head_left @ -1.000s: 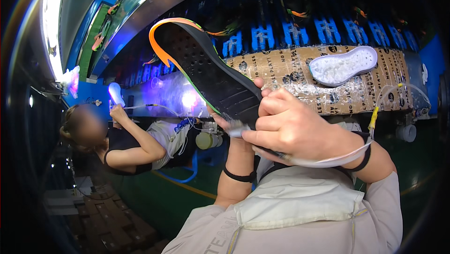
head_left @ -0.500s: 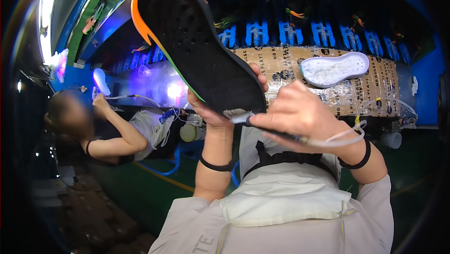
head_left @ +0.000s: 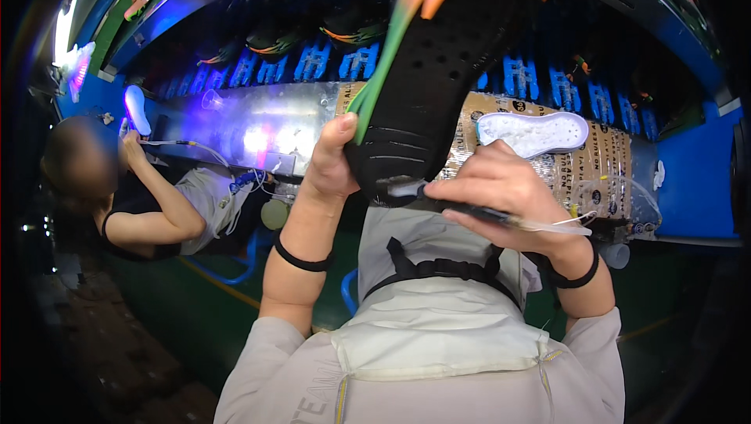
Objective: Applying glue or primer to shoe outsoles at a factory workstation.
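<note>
A large black shoe sole (head_left: 426, 88) with small holes and an orange-to-green rim is raised in front of me. My left hand (head_left: 332, 162) is closed round its left edge near the narrower near end, thumb on the rim. In my right hand (head_left: 501, 189) is a brush (head_left: 461, 208) with a black handle and a clear tube behind it. Its pale bristles touch the sole's near end, where the black surface looks wet and streaked. Beyond my right hand a white shoe sole (head_left: 536, 133) lies on the cardboard, some of it hidden by the black sole and my fingers.
Printed cardboard (head_left: 587, 170) under clear film covers part of the metal bench (head_left: 313, 111). Behind stand several blue holders (head_left: 520, 77) in a row, with colourful soles moving past. At left a co-worker (head_left: 156, 197) holds another sole (head_left: 137, 109) by a lit area.
The black sole has swung to the right and tilted, its rim side turned more to view. The brush stays at the near end, where wet streaks now show. My view has shifted too.
</note>
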The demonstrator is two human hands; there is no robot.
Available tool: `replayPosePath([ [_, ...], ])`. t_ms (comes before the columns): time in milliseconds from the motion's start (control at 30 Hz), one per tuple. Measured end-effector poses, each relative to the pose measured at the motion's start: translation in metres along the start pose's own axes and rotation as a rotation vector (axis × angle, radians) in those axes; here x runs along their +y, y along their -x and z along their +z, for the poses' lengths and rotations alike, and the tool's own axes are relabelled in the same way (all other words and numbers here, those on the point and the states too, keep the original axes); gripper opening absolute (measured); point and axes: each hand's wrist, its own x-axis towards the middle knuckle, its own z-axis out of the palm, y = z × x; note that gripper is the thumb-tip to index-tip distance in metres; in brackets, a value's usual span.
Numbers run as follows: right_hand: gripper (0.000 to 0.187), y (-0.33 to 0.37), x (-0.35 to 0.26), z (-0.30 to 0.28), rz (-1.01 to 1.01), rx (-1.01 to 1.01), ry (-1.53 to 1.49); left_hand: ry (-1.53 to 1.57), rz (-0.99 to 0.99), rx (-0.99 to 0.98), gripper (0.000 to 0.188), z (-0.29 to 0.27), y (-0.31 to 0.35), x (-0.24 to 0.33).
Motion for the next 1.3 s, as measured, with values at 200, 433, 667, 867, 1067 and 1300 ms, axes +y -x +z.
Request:
replayPosePath([
  [200,0.027,0.005,0.002,-0.009,-0.052,-0.099,-0.158,-0.018,-0.198,-0.098,0.057,-0.002,-0.011,0.010],
  [433,0.038,0.009,0.005,-0.006,-0.128,-0.124,0.033,-0.191,-0.410,-0.013,0.049,0.002,-0.027,0.013],
  [667,0.039,0.013,0.007,-0.012,-0.161,-0.232,0.121,-0.325,-0.477,-0.086,0.051,0.005,-0.030,0.016],
  [867,0.034,0.021,0.008,-0.020,-0.119,-0.203,0.130,-0.162,-0.499,-0.031,0.049,-0.013,-0.026,0.003],
  [1067,0.024,0.032,0.019,-0.028,0.273,0.533,-0.029,0.049,-0.360,-0.065,0.055,0.003,-0.016,-0.008],
  [1300,0.034,0.032,0.026,0.010,0.080,0.402,0.383,0.209,-0.206,0.029,0.056,0.012,0.000,-0.052],
])
